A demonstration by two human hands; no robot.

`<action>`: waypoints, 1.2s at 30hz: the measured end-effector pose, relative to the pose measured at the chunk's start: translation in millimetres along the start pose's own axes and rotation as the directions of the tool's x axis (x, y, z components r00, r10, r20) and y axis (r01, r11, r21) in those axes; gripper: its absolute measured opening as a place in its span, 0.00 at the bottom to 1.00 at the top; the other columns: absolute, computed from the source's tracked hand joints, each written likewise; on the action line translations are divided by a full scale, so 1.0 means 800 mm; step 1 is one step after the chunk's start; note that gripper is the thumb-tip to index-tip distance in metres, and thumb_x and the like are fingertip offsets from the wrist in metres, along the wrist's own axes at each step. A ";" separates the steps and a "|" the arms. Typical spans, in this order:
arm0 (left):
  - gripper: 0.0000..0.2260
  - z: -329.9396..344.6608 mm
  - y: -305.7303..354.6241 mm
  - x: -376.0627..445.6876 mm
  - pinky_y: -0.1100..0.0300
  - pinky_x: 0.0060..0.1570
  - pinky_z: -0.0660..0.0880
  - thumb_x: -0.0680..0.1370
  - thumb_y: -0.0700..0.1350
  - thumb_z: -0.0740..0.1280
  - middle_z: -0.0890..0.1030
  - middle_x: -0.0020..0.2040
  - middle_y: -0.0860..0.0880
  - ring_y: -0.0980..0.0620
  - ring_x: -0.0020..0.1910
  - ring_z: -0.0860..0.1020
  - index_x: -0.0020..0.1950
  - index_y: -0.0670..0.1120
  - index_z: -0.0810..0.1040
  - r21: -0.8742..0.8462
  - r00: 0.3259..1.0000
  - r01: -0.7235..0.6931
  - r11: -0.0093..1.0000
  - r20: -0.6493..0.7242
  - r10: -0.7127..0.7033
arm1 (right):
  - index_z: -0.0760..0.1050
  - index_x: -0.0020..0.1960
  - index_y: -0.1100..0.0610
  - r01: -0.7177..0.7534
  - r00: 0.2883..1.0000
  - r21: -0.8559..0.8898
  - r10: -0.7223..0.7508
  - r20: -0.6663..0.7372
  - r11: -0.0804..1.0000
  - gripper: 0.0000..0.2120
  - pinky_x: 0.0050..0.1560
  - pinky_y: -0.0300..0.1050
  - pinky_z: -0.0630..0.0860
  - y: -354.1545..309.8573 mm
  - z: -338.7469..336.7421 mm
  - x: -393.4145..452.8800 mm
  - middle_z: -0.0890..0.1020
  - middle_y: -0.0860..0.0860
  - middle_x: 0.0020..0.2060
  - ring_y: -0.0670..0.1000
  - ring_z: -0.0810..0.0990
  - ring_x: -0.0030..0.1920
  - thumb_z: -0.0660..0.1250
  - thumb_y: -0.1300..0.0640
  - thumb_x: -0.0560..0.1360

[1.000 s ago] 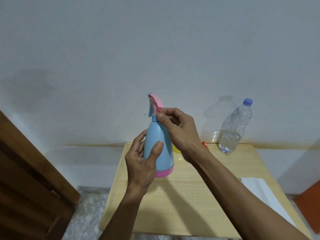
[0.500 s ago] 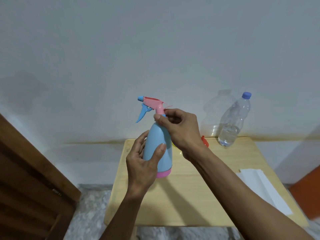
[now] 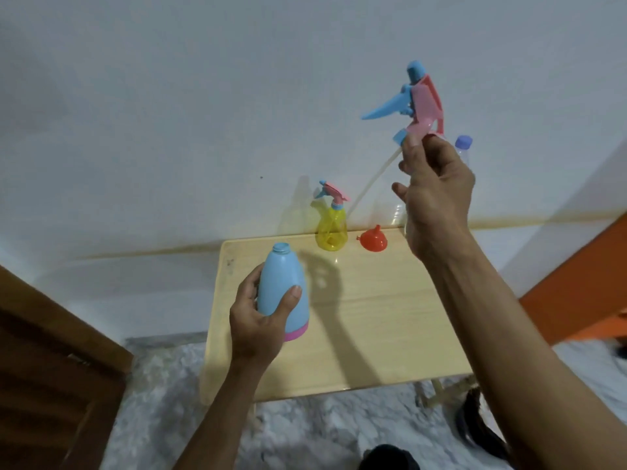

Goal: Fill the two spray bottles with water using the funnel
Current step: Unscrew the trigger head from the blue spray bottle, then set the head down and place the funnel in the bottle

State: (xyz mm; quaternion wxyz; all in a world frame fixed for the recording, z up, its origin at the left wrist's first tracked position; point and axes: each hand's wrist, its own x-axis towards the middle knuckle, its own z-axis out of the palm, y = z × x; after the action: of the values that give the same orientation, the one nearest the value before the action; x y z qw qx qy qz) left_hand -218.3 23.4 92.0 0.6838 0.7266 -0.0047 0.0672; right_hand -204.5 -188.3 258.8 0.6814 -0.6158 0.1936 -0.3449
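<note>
blue bottle (image 3: 284, 285) uncapped, upright | spray head (image 3: 419, 100) raised | yellow bottle (image 3: 331, 230), red funnel (image 3: 373, 239) on table

Sky-blue bottle (image 3: 283, 286) with pink base band, pink-and-blue spray head (image 3: 415, 100), see-through yellow bottle (image 3: 331, 228), orange-red funnel (image 3: 373, 239), pale wood-grain table (image 3: 373, 320), purple-ish cap (image 3: 463, 142).

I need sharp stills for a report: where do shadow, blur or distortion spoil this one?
Head view: the right hand and raised spray head throw a dark shadow across the table; floor and frame edges look soft; wide-angle lens bends the table's sides.
</note>
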 end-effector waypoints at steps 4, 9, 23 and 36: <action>0.32 0.008 -0.028 0.012 0.45 0.51 0.81 0.61 0.65 0.74 0.80 0.60 0.56 0.52 0.56 0.80 0.64 0.61 0.76 0.107 0.999 0.049 0.993 -0.014 -0.047 | 0.82 0.45 0.50 -0.066 0.998 -0.161 0.067 -0.001 0.985 0.06 0.43 0.43 0.74 0.071 -0.033 0.011 0.79 0.39 0.32 0.41 0.74 0.37 0.71 0.49 0.79; 0.30 0.034 -0.059 0.026 0.52 0.48 0.81 0.60 0.65 0.74 0.80 0.59 0.58 0.52 0.54 0.80 0.61 0.64 0.75 0.165 0.997 0.065 0.984 0.026 -0.070 | 0.81 0.40 0.49 -0.195 0.976 -0.395 0.218 0.013 0.898 0.08 0.44 0.43 0.72 0.193 -0.061 0.018 0.79 0.45 0.34 0.43 0.73 0.34 0.73 0.49 0.77; 0.31 0.114 -0.153 0.048 0.45 0.59 0.78 0.62 0.56 0.79 0.80 0.58 0.60 0.54 0.60 0.79 0.62 0.53 0.76 0.215 0.976 0.184 0.959 0.078 -0.205 | 0.83 0.48 0.52 -0.243 0.854 -0.830 0.516 0.062 0.502 0.14 0.55 0.53 0.77 0.381 -0.073 0.058 0.85 0.51 0.44 0.58 0.81 0.54 0.69 0.42 0.76; 0.31 0.136 -0.165 0.045 0.48 0.60 0.78 0.62 0.55 0.79 0.80 0.59 0.62 0.57 0.60 0.79 0.63 0.52 0.76 0.267 0.971 0.205 0.942 0.069 -0.231 | 0.81 0.58 0.50 -0.116 0.868 -0.933 0.492 0.072 0.341 0.17 0.58 0.51 0.63 0.401 -0.066 0.058 0.84 0.51 0.50 0.55 0.70 0.64 0.62 0.41 0.81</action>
State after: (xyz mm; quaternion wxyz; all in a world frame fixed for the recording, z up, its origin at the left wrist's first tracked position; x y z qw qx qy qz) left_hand -159.4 -73.3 -41.2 0.5856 0.8078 0.0506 -0.0449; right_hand -134.5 -257.3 -54.4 0.3109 -0.8850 0.3404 0.0652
